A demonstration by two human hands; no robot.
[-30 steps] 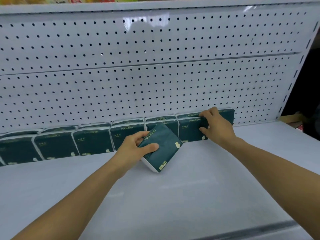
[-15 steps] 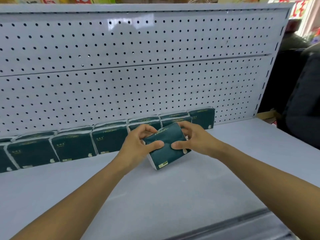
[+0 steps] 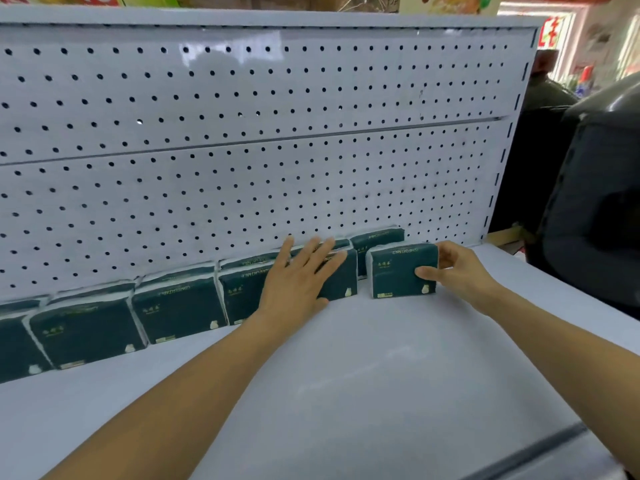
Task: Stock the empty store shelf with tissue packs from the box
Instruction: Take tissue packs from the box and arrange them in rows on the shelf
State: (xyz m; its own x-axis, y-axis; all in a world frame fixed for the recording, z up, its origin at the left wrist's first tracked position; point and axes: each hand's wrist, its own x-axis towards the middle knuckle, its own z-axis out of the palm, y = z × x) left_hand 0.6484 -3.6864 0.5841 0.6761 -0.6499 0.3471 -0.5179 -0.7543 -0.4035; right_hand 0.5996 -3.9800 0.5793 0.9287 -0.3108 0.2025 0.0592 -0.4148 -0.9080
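Observation:
Several dark green tissue packs [image 3: 176, 306] stand in rows along the back of the white shelf [image 3: 346, 375], against the pegboard. My right hand [image 3: 453, 271] grips one upright dark green tissue pack [image 3: 398, 271] at its right end, standing on the shelf at the right end of the front row, in front of another pack [image 3: 377, 237]. A small gap separates it from the neighbouring pack. My left hand [image 3: 298, 282] lies flat with straight fingers against the front of the packs just left of it.
The white pegboard back panel [image 3: 242, 133] rises behind the packs. Bare shelf surface stretches toward me, ending in a dark strip [image 3: 519, 455] at the front edge. A dark bulky object [image 3: 595, 188] stands past the shelf's right end.
The pack passed from my left hand to my right, turned upright and went to the right end of the front row. My left hand let go and now presses flat on the row.

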